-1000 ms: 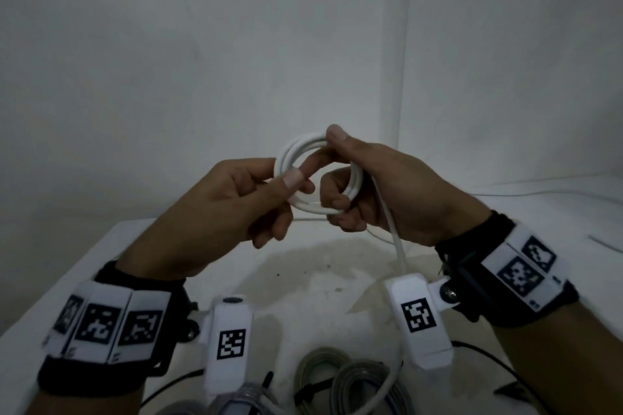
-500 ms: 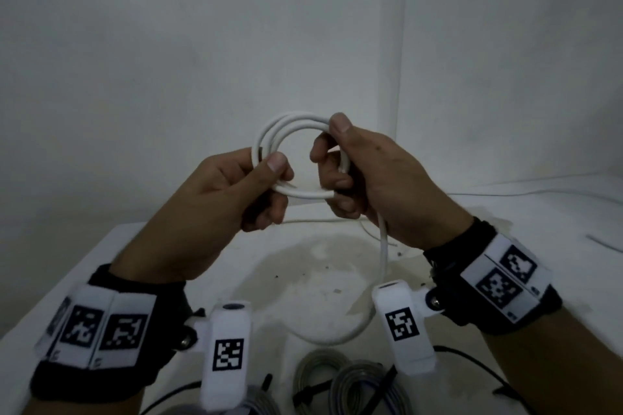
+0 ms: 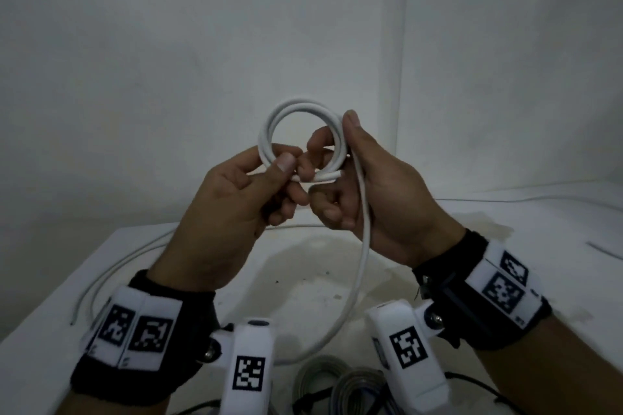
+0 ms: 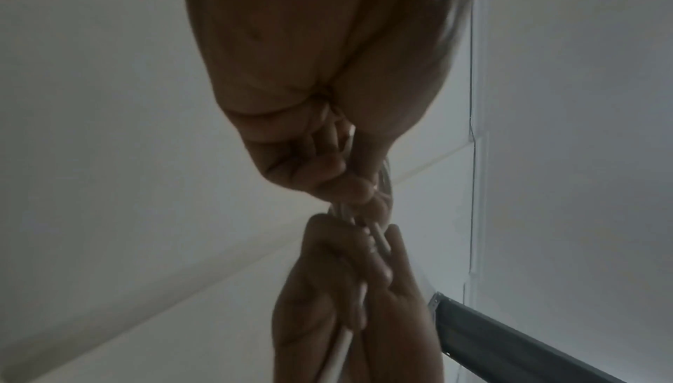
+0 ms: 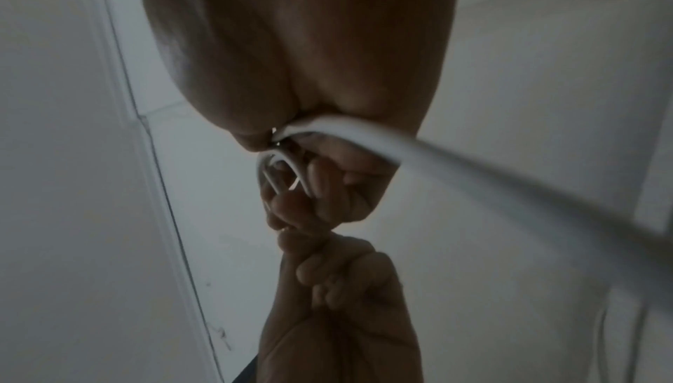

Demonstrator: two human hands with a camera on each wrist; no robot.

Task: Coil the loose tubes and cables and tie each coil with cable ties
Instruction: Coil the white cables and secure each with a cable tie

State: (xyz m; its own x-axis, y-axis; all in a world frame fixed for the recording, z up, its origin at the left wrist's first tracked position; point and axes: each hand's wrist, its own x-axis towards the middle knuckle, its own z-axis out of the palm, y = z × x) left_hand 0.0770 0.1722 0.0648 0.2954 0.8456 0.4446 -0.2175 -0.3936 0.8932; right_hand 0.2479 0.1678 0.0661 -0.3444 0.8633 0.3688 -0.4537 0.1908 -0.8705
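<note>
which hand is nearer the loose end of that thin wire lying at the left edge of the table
Left. The left hand is raised above the table's left half, nearer the thin wire's end; the right hand is farther right.

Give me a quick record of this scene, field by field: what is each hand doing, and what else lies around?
left hand: pinches the lower left of the white cable coil
right hand: grips the coil's right side, thumb up
loose tail: hangs from the right hand's grip, down toward the table
tie on white coil: none visible
grey coils: on the table's near edge, a dark band across one
thin wire: loose on the table, left
</note>
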